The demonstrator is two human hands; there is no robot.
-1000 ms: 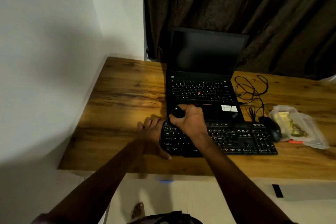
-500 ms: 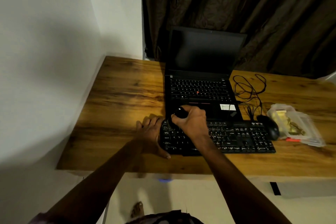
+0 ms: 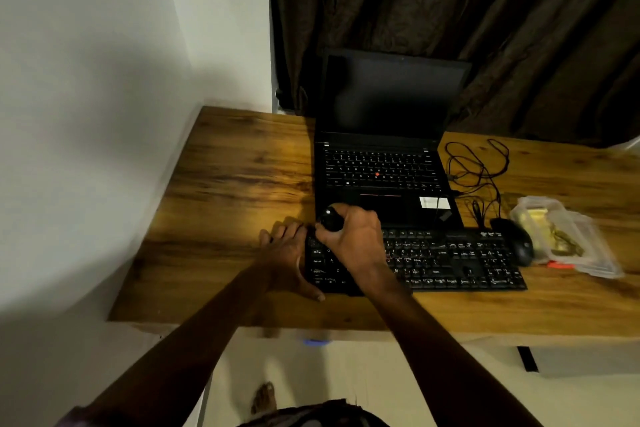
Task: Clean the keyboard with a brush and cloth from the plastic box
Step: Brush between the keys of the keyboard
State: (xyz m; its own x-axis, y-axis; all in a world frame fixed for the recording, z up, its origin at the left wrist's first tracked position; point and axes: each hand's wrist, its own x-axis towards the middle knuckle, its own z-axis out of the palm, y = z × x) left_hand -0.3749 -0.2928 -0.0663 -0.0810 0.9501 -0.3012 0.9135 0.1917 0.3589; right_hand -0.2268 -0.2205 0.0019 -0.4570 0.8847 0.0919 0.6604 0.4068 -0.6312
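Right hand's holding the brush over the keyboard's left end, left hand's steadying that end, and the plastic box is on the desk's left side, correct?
No. The head view shows the plastic box on the right side of the desk, past the mouse. The rest stands: right hand grips the brush over the left end of the keyboard, left hand steadies it.

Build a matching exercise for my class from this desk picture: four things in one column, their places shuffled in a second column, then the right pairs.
Things
1. brush
2. mouse
3. plastic box
4. laptop

Places
A. behind the keyboard, lid open
B. farthest right on the desk
C. gripped in the right hand
D. beside the keyboard's right end, next to the plastic box

Pairs: 1-C, 2-D, 3-B, 4-A
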